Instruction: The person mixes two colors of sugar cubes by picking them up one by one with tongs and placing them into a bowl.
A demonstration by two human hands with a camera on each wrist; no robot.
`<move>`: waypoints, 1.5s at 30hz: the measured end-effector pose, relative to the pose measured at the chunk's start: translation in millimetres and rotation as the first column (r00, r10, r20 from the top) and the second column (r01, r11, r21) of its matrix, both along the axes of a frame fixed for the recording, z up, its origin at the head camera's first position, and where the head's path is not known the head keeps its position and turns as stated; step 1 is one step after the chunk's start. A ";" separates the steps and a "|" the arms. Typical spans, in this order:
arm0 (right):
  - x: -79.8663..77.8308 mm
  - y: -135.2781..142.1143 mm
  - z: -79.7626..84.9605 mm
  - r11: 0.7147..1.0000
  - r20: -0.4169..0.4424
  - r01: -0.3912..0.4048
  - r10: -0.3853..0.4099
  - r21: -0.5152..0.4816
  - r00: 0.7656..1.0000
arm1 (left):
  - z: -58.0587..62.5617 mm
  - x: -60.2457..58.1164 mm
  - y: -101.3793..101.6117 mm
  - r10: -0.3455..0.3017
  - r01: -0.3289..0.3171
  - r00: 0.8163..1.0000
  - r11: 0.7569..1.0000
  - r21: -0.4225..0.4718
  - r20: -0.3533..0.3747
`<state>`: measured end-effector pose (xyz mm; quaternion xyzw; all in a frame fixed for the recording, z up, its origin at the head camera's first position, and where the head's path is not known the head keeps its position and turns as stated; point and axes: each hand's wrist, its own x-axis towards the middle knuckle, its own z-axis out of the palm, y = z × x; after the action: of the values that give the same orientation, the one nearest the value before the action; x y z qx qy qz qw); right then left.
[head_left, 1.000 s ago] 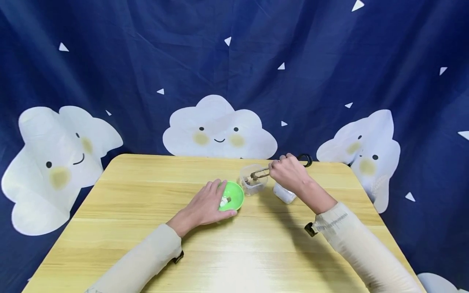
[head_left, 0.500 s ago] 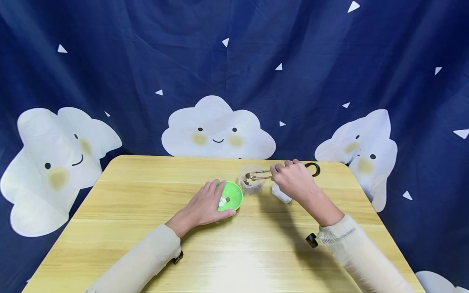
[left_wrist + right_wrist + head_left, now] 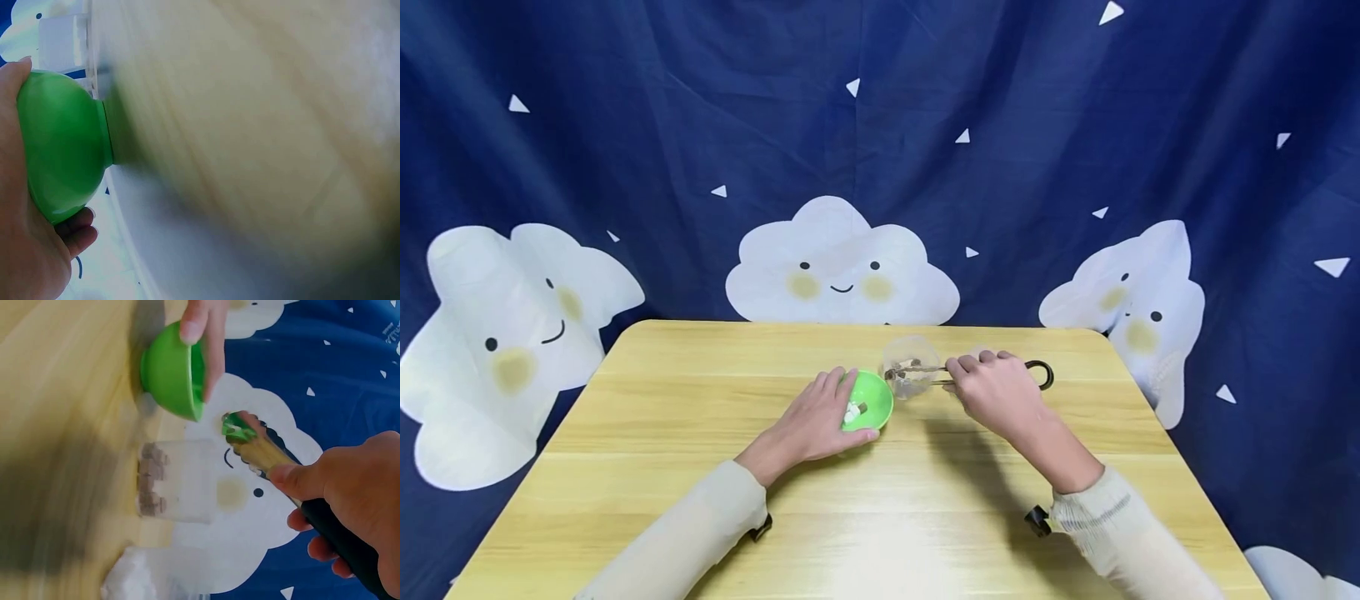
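My left hand [image 3: 816,421] holds a small green bowl [image 3: 878,402] on the table, fingers at the far rim and thumb at the near side. White pieces [image 3: 852,412] and a brown one lie in the bowl. My right hand [image 3: 1000,396] grips tongs [image 3: 265,453] with scalloped metal ends and a black handle. In the head view the tongs' tips reach over a clear tub [image 3: 194,481], near the bowl's rim. Brown chunks [image 3: 151,481] cover the tub's bottom. Whether the tips pinch a chunk, I cannot tell.
A second clear tub with white contents [image 3: 134,578] stands beside the first, mostly hidden under my right hand in the head view. The wooden table [image 3: 662,400] ends at a dark blue curtain [image 3: 850,150] with cloud prints.
My right hand has come nearer along the table side, and the tongs' tips have shifted left across the tub toward the bowl. The left hand and bowl stay in place.
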<state>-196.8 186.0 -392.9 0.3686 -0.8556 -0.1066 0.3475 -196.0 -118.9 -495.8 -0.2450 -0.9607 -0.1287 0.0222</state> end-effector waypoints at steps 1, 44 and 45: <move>1.2 -0.4 -2.0 1.000 -0.001 -0.006 0.006 -0.006 1.000 | 0.1 0.2 -0.2 0.000 0.000 1.000 1.000 0.002 0.004; 11.2 2.0 -24.9 0.996 0.014 -0.047 0.048 -0.075 0.999 | 4.6 1.5 0.4 0.005 -0.005 1.000 1.000 0.000 0.005; 10.9 2.0 -24.1 0.996 0.010 -0.049 0.050 -0.075 0.999 | 4.5 1.5 0.5 0.005 -0.005 1.000 1.000 0.000 0.005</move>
<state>-185.9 188.0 -417.0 0.3770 -0.8516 -0.0638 0.3586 -194.5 -118.4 -491.3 -0.2422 -0.9614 -0.1291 0.0201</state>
